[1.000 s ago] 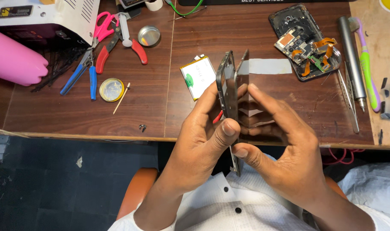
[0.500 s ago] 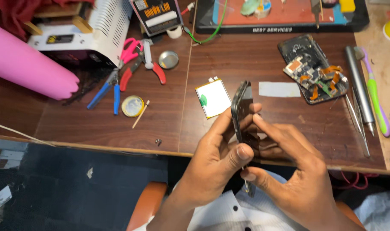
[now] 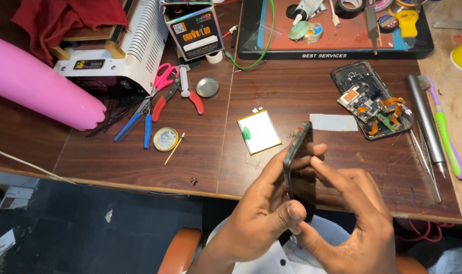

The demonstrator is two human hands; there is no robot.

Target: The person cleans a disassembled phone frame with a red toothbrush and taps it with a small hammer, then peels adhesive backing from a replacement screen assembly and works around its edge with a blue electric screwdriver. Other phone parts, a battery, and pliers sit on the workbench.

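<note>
Both of my hands hold a dark phone frame edge-on above the table's front edge. My left hand grips its lower part, thumb pressed on the bottom. My right hand steadies it from the right, with fingertips on its back face. A white rectangular phone battery lies flat on the wooden table just left of the frame. An opened phone body with orange ribbon cables lies further right.
Red and blue pliers, pink scissors, a round tin lid, a pink cylinder and a white machine sit left. A black tray of tools is at the back. Tweezers and a metal rod lie right.
The view has shifted so the table's back and left side show more. My hands with the phone frame sit lower right in view; the grip looks the same.
</note>
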